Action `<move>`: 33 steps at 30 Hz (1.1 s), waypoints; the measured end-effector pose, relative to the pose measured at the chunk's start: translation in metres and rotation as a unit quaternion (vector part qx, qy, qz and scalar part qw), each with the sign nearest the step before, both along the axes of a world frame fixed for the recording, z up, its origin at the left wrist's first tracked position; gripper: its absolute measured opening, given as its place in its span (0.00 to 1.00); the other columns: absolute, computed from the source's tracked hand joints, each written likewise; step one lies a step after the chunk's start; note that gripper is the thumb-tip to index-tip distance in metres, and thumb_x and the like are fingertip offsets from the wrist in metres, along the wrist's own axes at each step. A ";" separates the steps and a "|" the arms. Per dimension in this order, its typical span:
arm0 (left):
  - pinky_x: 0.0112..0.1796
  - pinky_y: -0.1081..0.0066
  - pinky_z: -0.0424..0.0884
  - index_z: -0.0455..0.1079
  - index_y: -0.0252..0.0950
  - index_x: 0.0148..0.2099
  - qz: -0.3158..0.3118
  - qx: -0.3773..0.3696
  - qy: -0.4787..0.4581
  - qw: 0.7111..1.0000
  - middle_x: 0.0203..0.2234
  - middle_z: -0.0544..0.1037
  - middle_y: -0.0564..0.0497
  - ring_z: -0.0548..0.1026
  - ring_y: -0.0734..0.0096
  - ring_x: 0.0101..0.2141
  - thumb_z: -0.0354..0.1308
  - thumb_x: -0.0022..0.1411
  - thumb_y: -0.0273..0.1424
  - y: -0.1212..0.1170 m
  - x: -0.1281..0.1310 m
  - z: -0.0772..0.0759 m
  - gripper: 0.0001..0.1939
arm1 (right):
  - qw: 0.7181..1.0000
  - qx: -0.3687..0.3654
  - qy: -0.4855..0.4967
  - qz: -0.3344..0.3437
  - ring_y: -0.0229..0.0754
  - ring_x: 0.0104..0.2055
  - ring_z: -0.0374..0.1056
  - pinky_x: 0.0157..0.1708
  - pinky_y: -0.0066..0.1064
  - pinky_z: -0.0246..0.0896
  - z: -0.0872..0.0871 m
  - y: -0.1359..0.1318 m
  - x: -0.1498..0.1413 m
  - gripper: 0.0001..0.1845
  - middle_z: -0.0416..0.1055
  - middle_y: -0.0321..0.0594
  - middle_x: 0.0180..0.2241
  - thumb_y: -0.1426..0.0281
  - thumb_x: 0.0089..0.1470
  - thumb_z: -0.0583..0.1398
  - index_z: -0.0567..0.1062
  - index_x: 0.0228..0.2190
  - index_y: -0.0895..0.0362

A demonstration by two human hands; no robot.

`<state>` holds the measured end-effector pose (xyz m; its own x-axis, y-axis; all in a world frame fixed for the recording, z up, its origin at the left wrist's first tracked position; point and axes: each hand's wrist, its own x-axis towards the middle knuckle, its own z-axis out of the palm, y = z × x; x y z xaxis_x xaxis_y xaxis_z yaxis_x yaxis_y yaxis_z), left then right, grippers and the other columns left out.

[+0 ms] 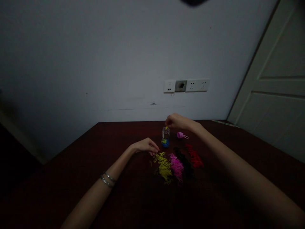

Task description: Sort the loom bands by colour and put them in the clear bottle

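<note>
My right hand [178, 121] pinches yellow rubber bands [166, 128] at the mouth of a small clear jar [166, 130]. Inside the jar, blue rubber bands [165, 143] lie at the bottom with some yellow ones on top. My left hand [145, 146] rests left of the jar, its bent fingertips drawn together at the upper edge of a pile of yellow rubber bands [165, 168]. What those fingertips hold, if anything, is too small to make out.
Pink [176, 166], black [184, 160] and red rubber bands [194, 156] lie in piles right of the yellow ones. A pink cap with a loop [180, 135] lies right of the jar. Behind the dark red table [124, 133] is a wall with sockets [197, 85].
</note>
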<state>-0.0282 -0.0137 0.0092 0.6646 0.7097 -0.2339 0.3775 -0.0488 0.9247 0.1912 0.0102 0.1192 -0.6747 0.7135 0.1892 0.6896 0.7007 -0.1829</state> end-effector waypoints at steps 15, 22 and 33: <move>0.25 0.77 0.60 0.72 0.31 0.40 -0.056 0.241 0.212 0.946 0.24 0.74 0.51 0.69 0.76 0.24 0.63 0.42 0.36 -0.001 -0.005 0.019 0.21 | 0.995 -0.006 0.096 0.011 0.38 0.30 0.66 0.31 0.28 0.58 -0.001 -0.034 0.009 0.12 0.74 0.41 0.29 0.76 0.44 0.56 0.78 0.31 0.59; 0.27 0.77 0.59 0.71 0.33 0.41 -0.115 0.312 0.207 0.920 0.29 0.73 0.50 0.68 0.74 0.27 0.63 0.43 0.40 -0.020 0.021 0.010 0.23 | 0.988 -0.051 0.146 0.005 0.35 0.27 0.65 0.29 0.27 0.58 -0.010 -0.057 0.018 0.10 0.73 0.40 0.29 0.73 0.47 0.56 0.77 0.31 0.58; 0.27 0.77 0.60 0.71 0.33 0.39 -0.122 0.309 0.219 0.917 0.29 0.72 0.51 0.68 0.74 0.28 0.63 0.44 0.33 -0.029 0.030 0.009 0.17 | 0.983 -0.062 0.172 -0.001 0.36 0.27 0.65 0.29 0.28 0.58 -0.023 -0.046 0.030 0.11 0.73 0.40 0.29 0.72 0.47 0.56 0.76 0.31 0.60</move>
<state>0.0021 -0.0423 0.0177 0.7601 0.6387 -0.1196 0.6140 -0.6456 0.4541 0.2213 -0.0360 0.0962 -0.5846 0.7465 0.3177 0.5733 0.6572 -0.4893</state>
